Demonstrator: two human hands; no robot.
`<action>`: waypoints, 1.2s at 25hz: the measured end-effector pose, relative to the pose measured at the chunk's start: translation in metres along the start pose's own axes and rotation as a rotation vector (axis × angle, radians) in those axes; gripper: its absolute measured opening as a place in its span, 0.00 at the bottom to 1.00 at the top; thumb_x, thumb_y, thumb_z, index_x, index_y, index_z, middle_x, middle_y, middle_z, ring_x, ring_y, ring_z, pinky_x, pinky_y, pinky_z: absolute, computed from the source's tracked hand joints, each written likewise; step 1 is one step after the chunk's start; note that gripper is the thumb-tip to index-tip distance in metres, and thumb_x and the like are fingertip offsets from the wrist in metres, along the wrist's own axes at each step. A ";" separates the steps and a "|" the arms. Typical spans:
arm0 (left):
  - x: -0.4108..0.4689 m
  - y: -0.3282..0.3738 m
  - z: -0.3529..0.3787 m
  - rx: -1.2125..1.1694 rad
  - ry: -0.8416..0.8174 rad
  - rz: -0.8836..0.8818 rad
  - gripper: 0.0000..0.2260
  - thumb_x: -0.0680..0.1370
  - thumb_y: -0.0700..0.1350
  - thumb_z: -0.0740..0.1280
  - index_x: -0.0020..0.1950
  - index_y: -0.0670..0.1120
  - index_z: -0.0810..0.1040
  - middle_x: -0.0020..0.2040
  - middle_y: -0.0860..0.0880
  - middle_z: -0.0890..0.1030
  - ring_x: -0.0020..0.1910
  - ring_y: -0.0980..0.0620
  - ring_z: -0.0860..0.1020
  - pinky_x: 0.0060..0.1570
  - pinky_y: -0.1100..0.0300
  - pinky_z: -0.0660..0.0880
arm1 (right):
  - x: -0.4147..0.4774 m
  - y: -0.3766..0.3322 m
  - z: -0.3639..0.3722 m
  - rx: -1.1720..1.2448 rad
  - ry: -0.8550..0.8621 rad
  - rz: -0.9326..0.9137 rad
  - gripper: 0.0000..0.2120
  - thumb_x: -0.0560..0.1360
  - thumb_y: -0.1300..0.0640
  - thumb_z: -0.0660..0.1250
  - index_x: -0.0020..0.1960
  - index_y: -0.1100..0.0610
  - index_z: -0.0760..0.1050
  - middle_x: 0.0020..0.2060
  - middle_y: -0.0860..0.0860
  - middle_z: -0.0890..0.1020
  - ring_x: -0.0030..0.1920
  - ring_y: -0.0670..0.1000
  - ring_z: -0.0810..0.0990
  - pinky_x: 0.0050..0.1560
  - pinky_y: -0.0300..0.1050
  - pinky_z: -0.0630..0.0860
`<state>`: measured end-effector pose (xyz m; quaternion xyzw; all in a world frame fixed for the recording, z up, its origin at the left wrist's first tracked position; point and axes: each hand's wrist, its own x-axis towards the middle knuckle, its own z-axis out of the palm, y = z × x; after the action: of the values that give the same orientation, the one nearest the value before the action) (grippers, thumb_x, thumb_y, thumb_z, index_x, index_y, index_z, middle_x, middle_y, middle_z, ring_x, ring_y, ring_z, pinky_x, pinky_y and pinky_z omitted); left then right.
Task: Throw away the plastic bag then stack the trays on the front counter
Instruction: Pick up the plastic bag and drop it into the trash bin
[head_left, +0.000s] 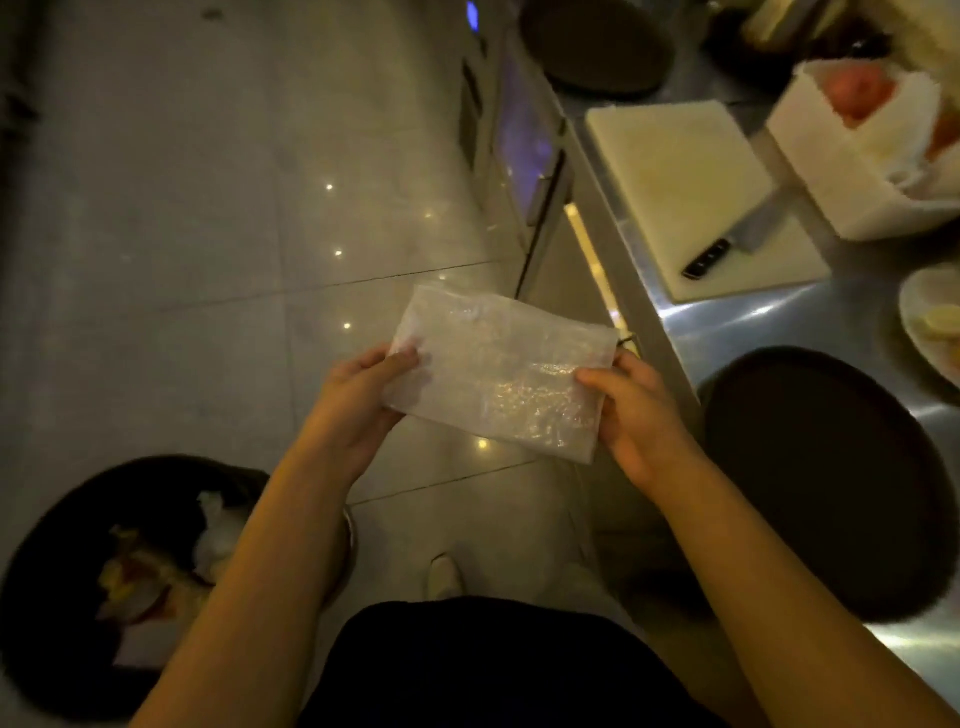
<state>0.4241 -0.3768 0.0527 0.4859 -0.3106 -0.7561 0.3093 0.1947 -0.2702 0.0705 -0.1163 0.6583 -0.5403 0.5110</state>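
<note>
I hold a clear, crinkled plastic bag (498, 369) flat over the floor in front of me. My left hand (358, 405) pinches its left edge and my right hand (639, 415) grips its right edge. A dark round tray (831, 478) lies on the steel counter (727, 322) at my right. A second dark round tray (597, 47) sits at the counter's far end. Below my left arm stands a black-lined waste bin (67, 571) with scraps and crumpled paper inside.
A white cutting board (685, 176) with a black-handled knife (727, 244) lies on the counter. Behind it is a white box (831, 156) lined with paper and holding red food. A plate (930, 322) with pale slices sits at the right edge. Glossy floor tiles (208, 260) spread left.
</note>
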 end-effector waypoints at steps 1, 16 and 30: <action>0.000 0.004 -0.020 -0.059 0.053 0.008 0.08 0.78 0.38 0.67 0.56 0.42 0.82 0.44 0.49 0.86 0.41 0.55 0.83 0.39 0.62 0.80 | 0.007 -0.001 0.022 -0.026 -0.040 0.011 0.16 0.76 0.66 0.65 0.63 0.59 0.74 0.54 0.57 0.82 0.51 0.56 0.82 0.52 0.55 0.79; -0.054 0.002 -0.122 -0.711 0.858 0.195 0.17 0.79 0.32 0.60 0.66 0.43 0.77 0.56 0.45 0.83 0.54 0.47 0.82 0.42 0.59 0.82 | 0.098 0.000 0.249 -0.465 -0.769 0.189 0.13 0.74 0.66 0.67 0.58 0.59 0.74 0.48 0.54 0.82 0.46 0.54 0.82 0.40 0.49 0.82; -0.121 -0.072 -0.171 -1.145 1.209 0.309 0.17 0.80 0.32 0.60 0.65 0.44 0.75 0.59 0.43 0.81 0.57 0.45 0.80 0.50 0.52 0.78 | 0.031 0.097 0.356 -0.893 -1.184 0.282 0.23 0.76 0.70 0.58 0.63 0.48 0.73 0.56 0.55 0.80 0.56 0.58 0.81 0.48 0.52 0.82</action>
<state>0.6109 -0.2681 0.0058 0.5272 0.2762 -0.3561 0.7204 0.5038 -0.4658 0.0107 -0.4979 0.4389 0.0009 0.7480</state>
